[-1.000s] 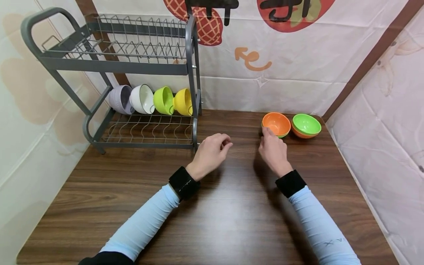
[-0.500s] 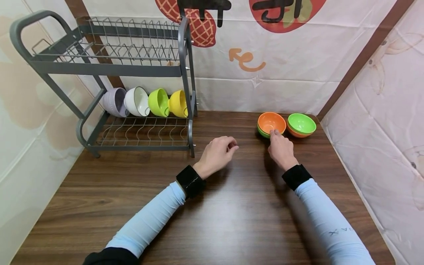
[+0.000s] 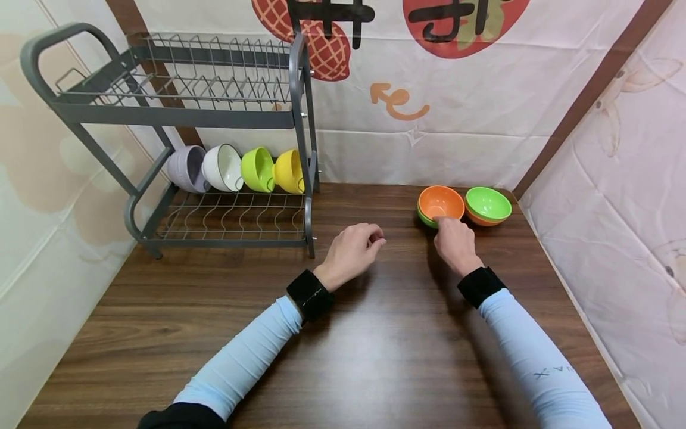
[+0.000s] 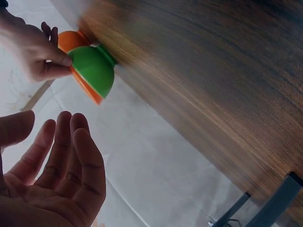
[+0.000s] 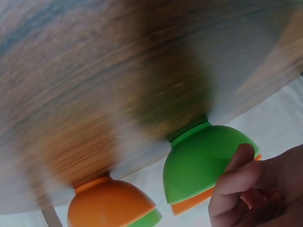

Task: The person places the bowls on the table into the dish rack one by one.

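My right hand [image 3: 455, 243] is at the near rim of an orange bowl [image 3: 442, 199], which sits nested inside a green bowl [image 5: 203, 158] on the table. Thumb and forefinger pinch the rim there, and the thumb lies close along the green bowl's outer side in the right wrist view. To the right stands a second nested pair, a light green bowl [image 3: 489, 203] within another orange bowl [image 5: 106, 201]. My left hand [image 3: 351, 253] hovers over the table between rack and bowls, fingers loosely bent and holding nothing; its palm shows in the left wrist view.
A grey two-tier dish rack [image 3: 177, 116] stands at the back left. Tilted on its lower tier are a purple bowl [image 3: 184, 170], a white bowl [image 3: 221, 168], a lime bowl [image 3: 256, 170] and a yellow bowl [image 3: 288, 171]. Printed sheets hang behind the wooden table [image 3: 343, 357].
The right hand has shifted from the left side of the left bowl pair to its near rim. The left hand moved slightly right with the view; the bowls stay in place.
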The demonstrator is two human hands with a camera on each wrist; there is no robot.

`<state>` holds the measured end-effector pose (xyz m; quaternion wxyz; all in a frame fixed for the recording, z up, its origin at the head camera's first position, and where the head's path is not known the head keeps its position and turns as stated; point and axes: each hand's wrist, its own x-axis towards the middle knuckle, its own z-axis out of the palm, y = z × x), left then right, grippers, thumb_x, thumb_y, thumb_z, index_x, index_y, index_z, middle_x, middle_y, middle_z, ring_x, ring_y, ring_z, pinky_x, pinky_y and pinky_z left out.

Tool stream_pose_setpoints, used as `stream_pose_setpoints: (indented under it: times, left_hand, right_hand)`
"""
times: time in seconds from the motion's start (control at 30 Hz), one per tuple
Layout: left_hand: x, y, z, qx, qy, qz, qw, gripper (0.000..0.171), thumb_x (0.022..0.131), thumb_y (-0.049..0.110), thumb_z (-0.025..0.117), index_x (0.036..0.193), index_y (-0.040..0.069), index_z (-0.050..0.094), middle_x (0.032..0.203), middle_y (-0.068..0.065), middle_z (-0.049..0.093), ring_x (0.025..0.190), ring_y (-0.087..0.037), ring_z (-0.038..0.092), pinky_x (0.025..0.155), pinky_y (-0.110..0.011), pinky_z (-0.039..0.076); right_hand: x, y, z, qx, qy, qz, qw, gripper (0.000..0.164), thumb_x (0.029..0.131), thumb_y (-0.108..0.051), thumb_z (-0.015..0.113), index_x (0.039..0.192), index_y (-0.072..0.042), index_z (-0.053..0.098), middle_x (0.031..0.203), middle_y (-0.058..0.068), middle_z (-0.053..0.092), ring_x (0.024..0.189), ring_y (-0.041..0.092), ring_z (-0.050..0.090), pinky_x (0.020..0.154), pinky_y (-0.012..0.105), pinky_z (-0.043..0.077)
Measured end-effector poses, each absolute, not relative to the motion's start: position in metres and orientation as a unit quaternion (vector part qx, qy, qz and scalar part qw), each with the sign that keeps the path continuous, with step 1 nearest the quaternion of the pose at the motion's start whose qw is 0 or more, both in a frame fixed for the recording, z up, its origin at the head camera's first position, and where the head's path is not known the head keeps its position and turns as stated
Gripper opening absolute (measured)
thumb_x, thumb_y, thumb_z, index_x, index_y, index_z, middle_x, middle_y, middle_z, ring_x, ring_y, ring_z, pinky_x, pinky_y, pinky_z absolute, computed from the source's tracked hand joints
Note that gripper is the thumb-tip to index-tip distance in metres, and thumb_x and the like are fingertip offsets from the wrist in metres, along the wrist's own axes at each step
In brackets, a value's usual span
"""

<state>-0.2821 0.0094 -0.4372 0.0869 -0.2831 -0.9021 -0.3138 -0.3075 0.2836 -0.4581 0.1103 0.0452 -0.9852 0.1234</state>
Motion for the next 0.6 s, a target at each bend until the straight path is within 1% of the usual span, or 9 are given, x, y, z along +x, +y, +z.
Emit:
stream_pose_setpoints:
  times: [0.1, 0.2, 0.37, 0.43, 0.5, 0.6]
  left_hand:
    - [-0.283, 0.010, -0.436, -0.282, -0.902, -0.313, 0.088, 0.012, 0.105, 0.024, 0.068, 0.107, 0.014, 0.075, 0.093, 0.005, 0.068, 0.078, -0.008, 0.062, 0.069, -0.028, 0.053]
    - [-0.283, 0.010, -0.433, -0.282, -0.902, -0.315, 0.088, 0.012, 0.105, 0.024, 0.068, 0.107, 0.014, 0.075, 0.094, 0.004, 0.069, 0.079, -0.009, 0.063, 0.069, -0.029, 0.053]
    - [-0.284, 0.009, -0.430, -0.283, -0.900, -0.319, 0.095, 0.013, 0.105, 0.023, 0.068, 0.110, 0.013, 0.075, 0.097, 0.003, 0.070, 0.081, -0.010, 0.064, 0.071, -0.029, 0.054]
    - [-0.285, 0.008, -0.429, -0.284, -0.898, -0.320, 0.099, 0.016, 0.105, 0.022, 0.068, 0.115, 0.012, 0.074, 0.101, 0.001, 0.071, 0.085, -0.012, 0.066, 0.074, -0.031, 0.055]
    - [-0.286, 0.008, -0.428, -0.286, -0.896, -0.323, 0.102, 0.022, 0.105, 0.022, 0.068, 0.123, 0.010, 0.073, 0.110, -0.003, 0.072, 0.092, -0.016, 0.069, 0.078, -0.034, 0.056]
    - [-0.286, 0.007, -0.427, -0.285, -0.896, -0.326, 0.099, 0.036, 0.105, 0.023, 0.069, 0.138, 0.008, 0.066, 0.129, -0.009, 0.070, 0.110, -0.023, 0.069, 0.091, -0.040, 0.056]
  right_hand:
    - [-0.308, 0.283, -0.456, 0.044, -0.982, 0.135, 0.121, 0.041, 0.089, 0.005, 0.051, 0.122, -0.002, 0.075, 0.103, 0.028, 0.073, 0.081, 0.049, 0.069, 0.065, 0.063, 0.056]
    - [-0.308, 0.282, -0.452, 0.041, -0.981, 0.144, 0.124, 0.040, 0.088, 0.004, 0.051, 0.120, -0.003, 0.075, 0.102, 0.028, 0.072, 0.082, 0.050, 0.068, 0.066, 0.064, 0.055]
    - [-0.307, 0.280, -0.449, 0.039, -0.979, 0.150, 0.133, 0.039, 0.091, 0.004, 0.052, 0.123, -0.001, 0.074, 0.103, 0.028, 0.072, 0.082, 0.049, 0.068, 0.068, 0.063, 0.055]
    - [-0.306, 0.280, -0.450, 0.039, -0.977, 0.152, 0.143, 0.039, 0.091, 0.005, 0.053, 0.123, -0.001, 0.074, 0.102, 0.027, 0.072, 0.082, 0.049, 0.067, 0.068, 0.063, 0.055]
    - [-0.304, 0.280, -0.450, 0.039, -0.974, 0.155, 0.158, 0.037, 0.090, 0.006, 0.053, 0.120, -0.002, 0.074, 0.100, 0.026, 0.072, 0.080, 0.049, 0.067, 0.068, 0.063, 0.054]
    - [-0.300, 0.279, -0.450, 0.043, -0.967, 0.165, 0.187, 0.034, 0.090, 0.008, 0.054, 0.116, -0.001, 0.074, 0.101, 0.025, 0.073, 0.080, 0.049, 0.068, 0.067, 0.064, 0.055]
